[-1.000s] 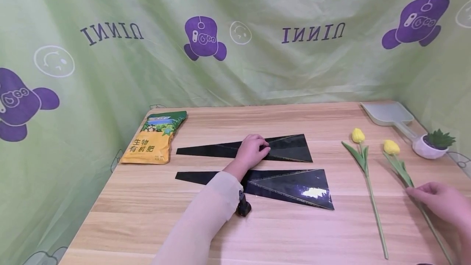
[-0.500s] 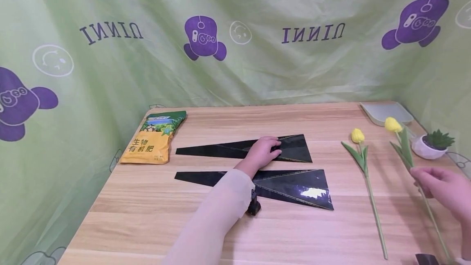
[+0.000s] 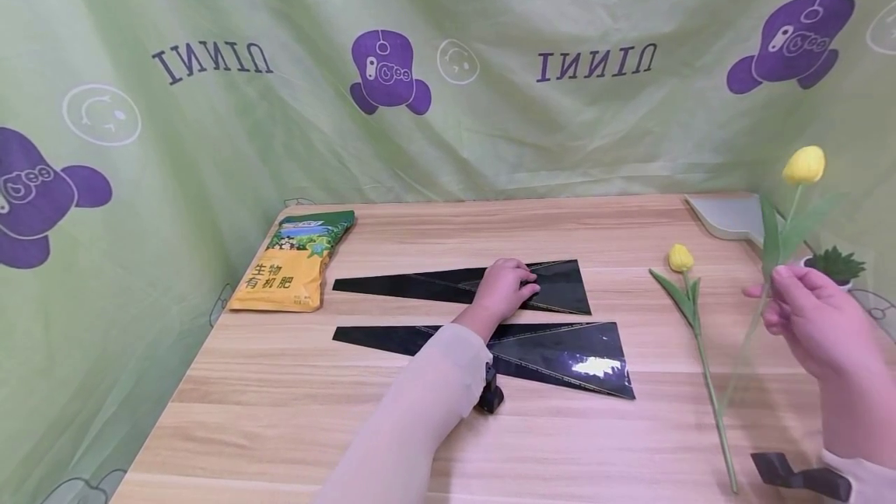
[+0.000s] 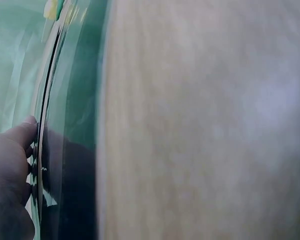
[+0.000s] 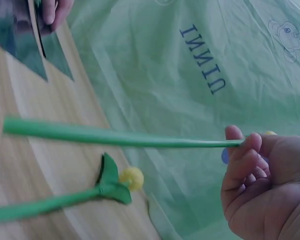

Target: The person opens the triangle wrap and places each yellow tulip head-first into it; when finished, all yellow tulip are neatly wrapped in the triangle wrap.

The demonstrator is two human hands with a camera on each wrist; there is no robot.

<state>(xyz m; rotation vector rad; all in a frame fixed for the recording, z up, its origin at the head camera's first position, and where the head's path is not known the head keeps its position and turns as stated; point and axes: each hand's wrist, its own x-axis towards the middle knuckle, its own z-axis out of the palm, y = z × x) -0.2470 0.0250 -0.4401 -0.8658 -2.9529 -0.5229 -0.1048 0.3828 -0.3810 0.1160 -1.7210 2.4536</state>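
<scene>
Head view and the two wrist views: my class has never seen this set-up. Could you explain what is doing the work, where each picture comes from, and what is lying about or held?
There is no machine arm here, only a person's two bare hands. The head view looks forward and down from a camera worn on the head; each wrist view comes from a camera worn on that wrist.

On the wooden table are a farther black sheet, a nearer black sheet, an orange and green bag, a second yellow flower, a pale scoop and a potted plant.

The left hand touches the farther sheet. The right hand pinches a yellow flower by its stem, bloom upward.
</scene>
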